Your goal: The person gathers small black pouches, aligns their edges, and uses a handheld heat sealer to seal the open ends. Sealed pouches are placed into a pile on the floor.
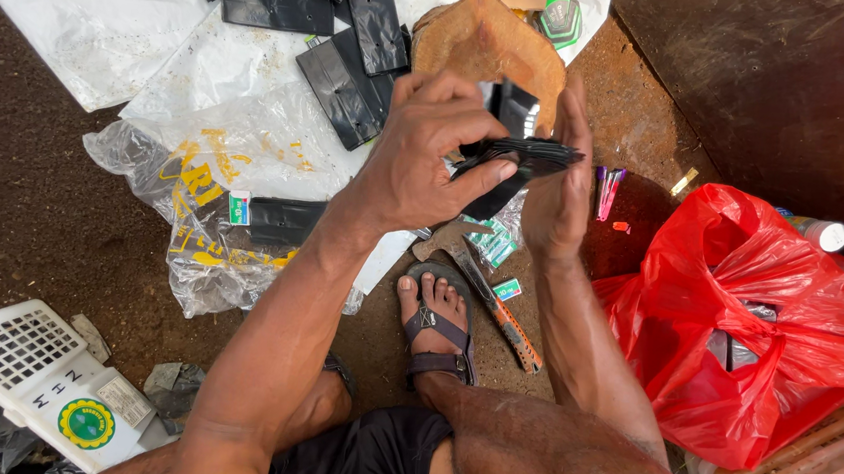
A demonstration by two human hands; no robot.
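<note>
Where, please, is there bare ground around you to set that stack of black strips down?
Bare brown soil lies left of the crumpled clear plastic bag, and dark ground lies above the red plastic bag. It is crowded around the sandalled foot, where a hammer lies.

head view | worn on the person's head | faces steeply down | close on hands and ground

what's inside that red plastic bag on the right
Through the mouth of the crumpled red plastic bag, something grey and flat shows; the bag's folds cover the rest of it.
</note>
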